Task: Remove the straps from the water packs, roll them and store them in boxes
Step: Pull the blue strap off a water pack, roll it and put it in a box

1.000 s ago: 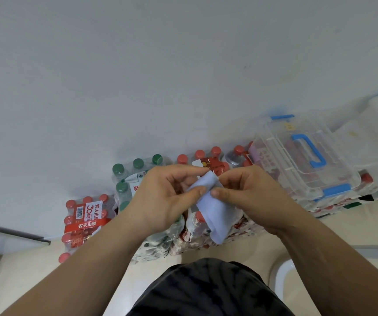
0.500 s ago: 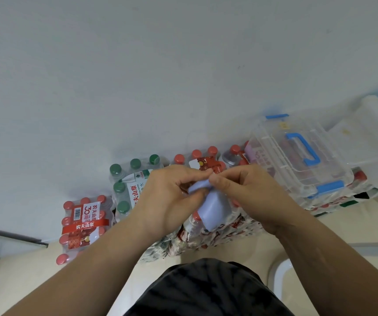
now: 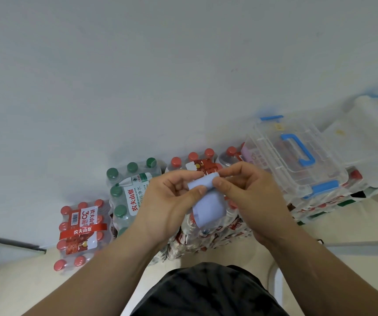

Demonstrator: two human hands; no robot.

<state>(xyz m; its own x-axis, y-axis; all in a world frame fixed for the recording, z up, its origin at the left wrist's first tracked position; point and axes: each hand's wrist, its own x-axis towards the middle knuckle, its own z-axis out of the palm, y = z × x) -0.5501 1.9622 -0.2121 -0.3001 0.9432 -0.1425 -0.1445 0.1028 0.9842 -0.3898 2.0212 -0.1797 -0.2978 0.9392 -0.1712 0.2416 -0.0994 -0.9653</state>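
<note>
Pale blue strap (image 3: pixel 209 202) is held mid-air in front of the person, above the water packs, centre of view. Top end is curled into a short roll; the roll's axis runs roughly 9 to 3 o'clock, tipped slightly up at the 3 side. The loose tail hangs flat from the roll, its long axis 12 to 6, with the free end pointing about 6 o'clock.

Left hand (image 3: pixel 167 201) pinches the 9 o'clock end of the roll, thumb on the front, fingers curled behind. Right hand (image 3: pixel 248 197) pinches the 3 o'clock end, thumb and forefinger on the roll's edge, other fingers curled. Both are grasping the strap; thumb tips nearly meet on the roll.

Below and behind: red-capped water pack (image 3: pixel 80 233) with a red band at 8 o'clock, green-capped water pack (image 3: pixel 126 195) just beside it, more red-capped bottles (image 3: pixel 192 157) at 12 behind the hands. Clear storage box (image 3: pixel 295 165) with blue handle and latches sits closed on packs at 2 o'clock; second clear box (image 3: pixel 366 126) beyond it.
</note>
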